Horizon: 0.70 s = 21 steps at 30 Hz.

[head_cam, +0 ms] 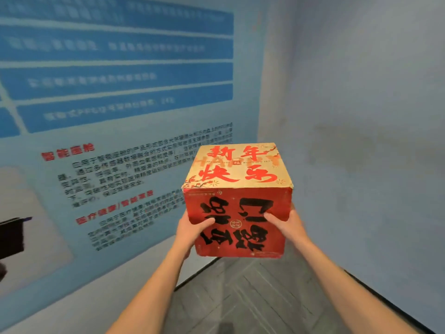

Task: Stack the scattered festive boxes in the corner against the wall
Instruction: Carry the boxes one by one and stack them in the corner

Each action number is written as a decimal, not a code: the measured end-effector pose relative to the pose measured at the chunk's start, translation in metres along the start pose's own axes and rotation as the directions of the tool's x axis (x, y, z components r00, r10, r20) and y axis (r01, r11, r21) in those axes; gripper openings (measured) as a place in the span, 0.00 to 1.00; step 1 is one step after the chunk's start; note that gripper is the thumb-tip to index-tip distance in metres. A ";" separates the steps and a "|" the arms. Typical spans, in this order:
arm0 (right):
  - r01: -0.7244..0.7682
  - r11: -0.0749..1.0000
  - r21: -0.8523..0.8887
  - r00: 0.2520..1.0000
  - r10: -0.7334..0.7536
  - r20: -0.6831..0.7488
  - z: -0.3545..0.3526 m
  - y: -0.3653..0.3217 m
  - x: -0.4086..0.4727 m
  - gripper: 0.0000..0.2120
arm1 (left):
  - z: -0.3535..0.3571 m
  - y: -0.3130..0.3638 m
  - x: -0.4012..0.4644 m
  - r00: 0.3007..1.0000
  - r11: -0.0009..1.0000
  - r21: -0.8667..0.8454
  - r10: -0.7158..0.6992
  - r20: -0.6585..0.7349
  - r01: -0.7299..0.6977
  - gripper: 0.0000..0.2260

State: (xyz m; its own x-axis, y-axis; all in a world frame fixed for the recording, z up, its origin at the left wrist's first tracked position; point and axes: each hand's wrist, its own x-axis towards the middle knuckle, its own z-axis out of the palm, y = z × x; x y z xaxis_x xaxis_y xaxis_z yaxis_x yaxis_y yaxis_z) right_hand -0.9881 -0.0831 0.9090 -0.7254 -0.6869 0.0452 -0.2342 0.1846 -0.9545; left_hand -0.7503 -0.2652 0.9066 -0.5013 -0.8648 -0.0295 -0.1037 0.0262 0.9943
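Box (238,201) sits centre frame, slightly right and low, held up in the air in front of the corner where the two walls meet – not touching floor or wall. Top face tan with red characters, near face red with black characters that read upside down from this view

Left hand (192,231) grips the box's lower left edge, thumb pressed flat across the red front face, fingers wrapped round the left side and out of sight. Right hand (286,225) mirrors it on the right edge, thumb on the front face, remaining fingers hidden behind the box. Both forearms run up from the bottom of the frame

Left half of the frame – wall poster (115,92) with blue bands up top, black and red text blocks below, blurred. Right wall (373,116) plain grey-blue. Grey patterned floor (252,297) at the bottom centre. Dark object (12,237) at the left edge, partly cut off, can't tell what it is
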 end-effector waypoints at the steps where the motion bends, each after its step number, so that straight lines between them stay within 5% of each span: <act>1: -0.002 1.000 -0.012 0.999 0.002 -0.040 -0.019 0.002 0.007 0.36 | 0.025 0.001 0.014 0.999 1.000 0.004 0.009 0.035 -0.009 0.28; 11: -0.085 0.991 0.099 0.981 0.101 -0.166 -0.140 0.056 0.113 0.36 | 0.206 0.014 0.133 0.978 1.000 0.014 -0.018 0.209 0.015 0.26; 21: -0.156 0.979 0.132 0.964 0.180 -0.196 -0.145 0.098 0.242 0.33 | 0.276 -0.026 0.281 0.956 0.992 0.057 -0.128 0.265 0.117 0.26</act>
State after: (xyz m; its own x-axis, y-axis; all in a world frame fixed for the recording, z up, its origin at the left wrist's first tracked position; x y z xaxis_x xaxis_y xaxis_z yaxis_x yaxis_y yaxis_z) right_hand -1.2799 -0.1294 0.8691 -0.8684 -0.4909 -0.0704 -0.0306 0.1948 -0.9804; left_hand -1.1256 -0.3711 0.8445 -0.6939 -0.6966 -0.1822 -0.2100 -0.0463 0.9766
